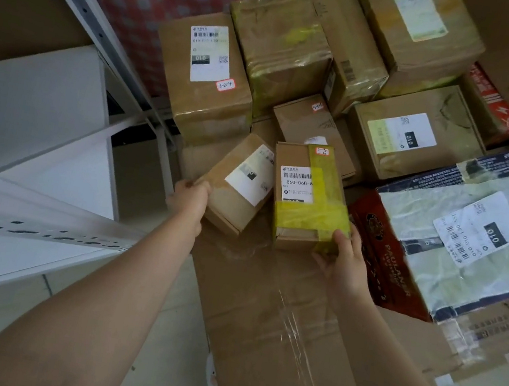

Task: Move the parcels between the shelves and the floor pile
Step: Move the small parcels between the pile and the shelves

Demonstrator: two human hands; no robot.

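Left hand (190, 198): matt cardboard parcel (232, 201); right hand (344, 264): taped parcel (306, 206), glossy yellow over cardboard; right of it, crinkled plastic mailer (436, 223).

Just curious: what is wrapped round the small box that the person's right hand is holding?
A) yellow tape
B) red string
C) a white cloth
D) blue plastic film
A: a band of yellow tape runs round the near end of the small box that the right hand holds, while the left hand grips the white-labelled box beside it.
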